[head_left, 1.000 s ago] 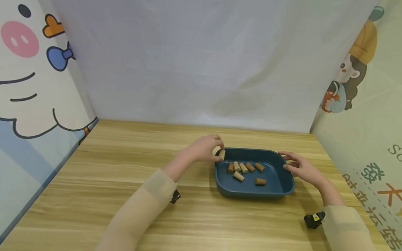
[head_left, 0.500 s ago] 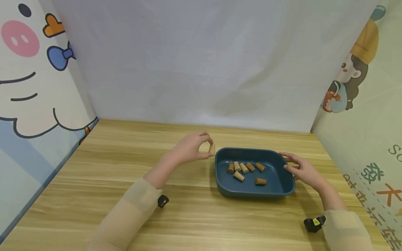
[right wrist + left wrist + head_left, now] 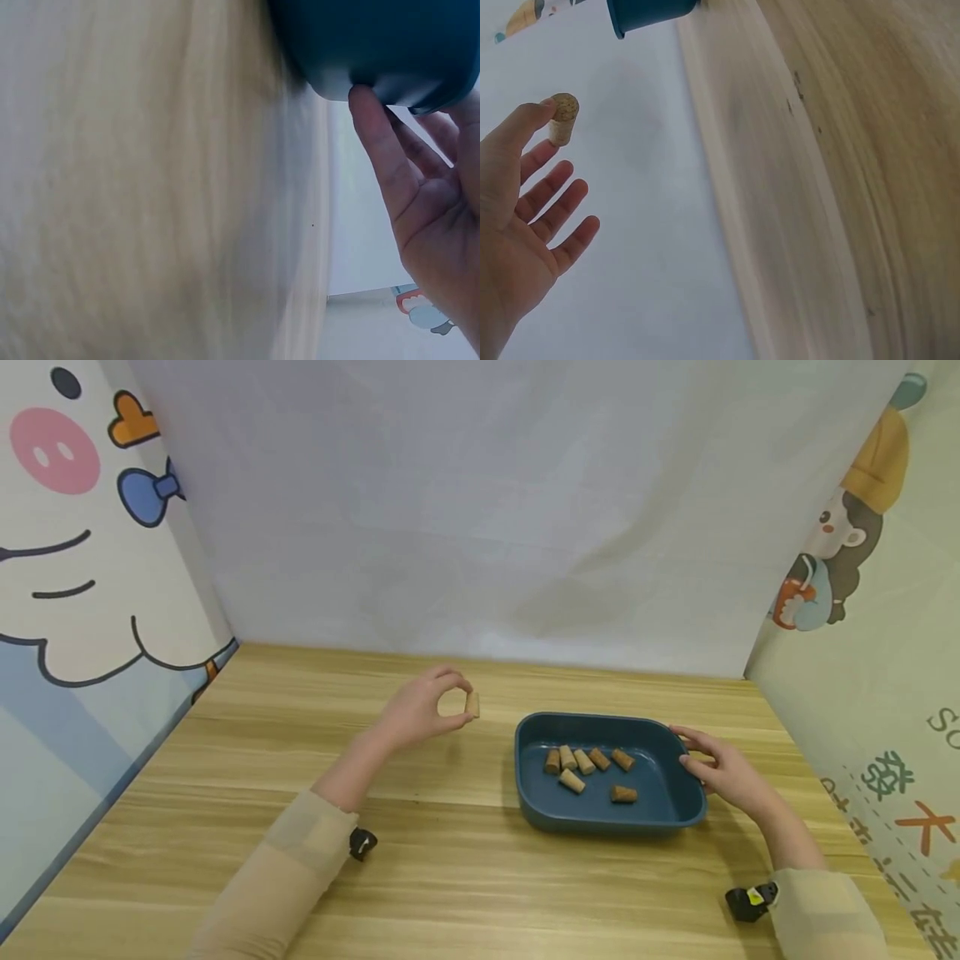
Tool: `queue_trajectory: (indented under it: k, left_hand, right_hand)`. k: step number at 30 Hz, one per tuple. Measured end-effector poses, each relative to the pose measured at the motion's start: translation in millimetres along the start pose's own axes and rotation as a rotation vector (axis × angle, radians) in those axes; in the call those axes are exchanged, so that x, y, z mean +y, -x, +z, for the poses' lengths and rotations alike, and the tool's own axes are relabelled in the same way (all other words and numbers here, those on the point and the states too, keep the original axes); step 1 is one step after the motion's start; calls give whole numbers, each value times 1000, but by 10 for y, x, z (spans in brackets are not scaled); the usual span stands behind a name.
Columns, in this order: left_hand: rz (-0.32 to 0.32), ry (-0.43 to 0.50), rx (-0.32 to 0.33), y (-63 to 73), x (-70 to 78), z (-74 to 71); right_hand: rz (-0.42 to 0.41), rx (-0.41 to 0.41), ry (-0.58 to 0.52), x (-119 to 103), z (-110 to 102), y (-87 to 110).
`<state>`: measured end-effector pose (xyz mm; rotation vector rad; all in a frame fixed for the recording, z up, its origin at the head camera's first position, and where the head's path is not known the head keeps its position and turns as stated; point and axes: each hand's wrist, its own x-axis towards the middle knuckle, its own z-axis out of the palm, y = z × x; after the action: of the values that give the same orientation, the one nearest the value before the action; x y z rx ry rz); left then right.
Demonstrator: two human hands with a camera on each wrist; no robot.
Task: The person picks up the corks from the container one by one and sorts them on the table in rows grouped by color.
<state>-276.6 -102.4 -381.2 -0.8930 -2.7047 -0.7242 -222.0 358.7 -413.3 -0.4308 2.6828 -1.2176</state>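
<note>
- The held cork (image 3: 472,705) is short, tapered and pale tan, with a speckled end, raised above the wooden table (image 3: 465,893).
- The left hand (image 3: 417,712) pinches it between thumb and index finger.
- The blue box (image 3: 611,824) holds seven loose corks (image 3: 583,762), pale and brown; its wall separates them from the held one.
- The right hand (image 3: 726,773) touches the box's end with relaxed fingers, though their tips are partly hidden.
</note>
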Motion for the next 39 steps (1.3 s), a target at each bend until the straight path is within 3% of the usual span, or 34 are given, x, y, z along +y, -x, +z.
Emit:
queue_trajectory:
  k: [6, 14, 21, 31, 39]
  left_hand:
    - [-57, 53, 12, 20, -151, 66]
    - [-109, 106, -20, -10, -340, 191]
    - [-120, 179, -77, -113, -464, 291]
    - [-206, 308, -169, -217, -559, 349]
    - [-260, 336, -227, -221, -663, 380]
  right_hand:
    - [-5, 2, -7, 21, 5, 2]
    - [-24, 18, -3, 39, 19, 3]
    - [-11, 13, -7, 7, 9, 26]
    - [-7, 6, -2, 42, 15, 19]
    - [-2, 4, 10, 35, 13, 18]
